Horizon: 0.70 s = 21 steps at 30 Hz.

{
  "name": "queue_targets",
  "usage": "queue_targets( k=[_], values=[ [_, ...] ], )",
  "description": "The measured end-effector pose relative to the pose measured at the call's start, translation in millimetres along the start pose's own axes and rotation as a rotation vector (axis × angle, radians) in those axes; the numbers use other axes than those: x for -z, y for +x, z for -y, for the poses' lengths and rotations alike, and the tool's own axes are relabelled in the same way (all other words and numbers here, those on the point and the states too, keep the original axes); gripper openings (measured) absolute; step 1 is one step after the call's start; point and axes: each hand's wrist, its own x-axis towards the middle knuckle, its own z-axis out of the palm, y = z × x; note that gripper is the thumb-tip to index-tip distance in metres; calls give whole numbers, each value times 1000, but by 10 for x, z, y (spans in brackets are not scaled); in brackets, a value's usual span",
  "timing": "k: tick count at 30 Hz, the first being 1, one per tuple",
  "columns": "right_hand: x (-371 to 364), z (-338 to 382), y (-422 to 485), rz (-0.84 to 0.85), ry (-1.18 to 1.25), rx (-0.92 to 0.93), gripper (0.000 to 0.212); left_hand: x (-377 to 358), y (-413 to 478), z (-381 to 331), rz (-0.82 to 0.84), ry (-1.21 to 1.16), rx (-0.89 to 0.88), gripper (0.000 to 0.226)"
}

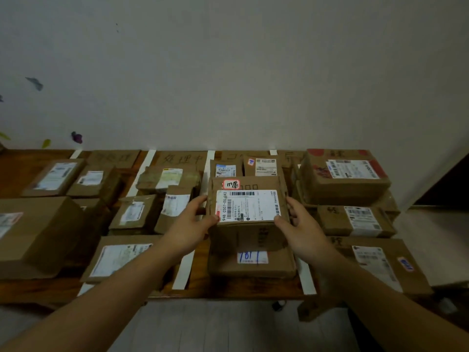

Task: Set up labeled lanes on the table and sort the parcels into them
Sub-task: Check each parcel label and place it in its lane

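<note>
Holding the box (247, 207) by its two short ends. My left hand (193, 219) and right hand (302, 224) each curl round a side, thumbs on the near top edge. It sits in the lane between two white tape strips (182, 273), over a flat parcel (251, 262) marked in blue pen. Can't tell if it's resting on that or just clear of it.

Handling is a guess: stiff corrugated card, corners a bit dented, probably light to medium. The bare card sides should grip dry. The glossy shipping label (248, 205) on top is the slick part, so squeeze the ends, not the top panel.

Long axis runs left-right across the lane. Label faces up, its number line sideways along the left edge, with a red-bordered sticker (231, 184) at the far left corner.
</note>
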Motion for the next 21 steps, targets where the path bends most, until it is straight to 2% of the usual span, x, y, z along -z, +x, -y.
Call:
queue_targets(
  k=[5,8,10,13,15,21],
  values=[
    [-45,6,-118,-52,30,28,57,22,-52,46,23,37,-55,58],
    [23,-42,-193,-27,18,57,56,1,-174,39,42,120,-78,56],
    [53,-108,-230,16,-114,87,54,-35,-290,55,50,199,-120,59],
    [95,-187,-241,-17,-509,201,51,-46,-325,53,24,561,-273,56],
    [127,-174,-211,-6,-687,288,53,-40,-283,24,50,712,-280,48],
    [200,11,-66,94,-766,264,50,-44,-204,-77,76,751,-187,48]
  ],
)
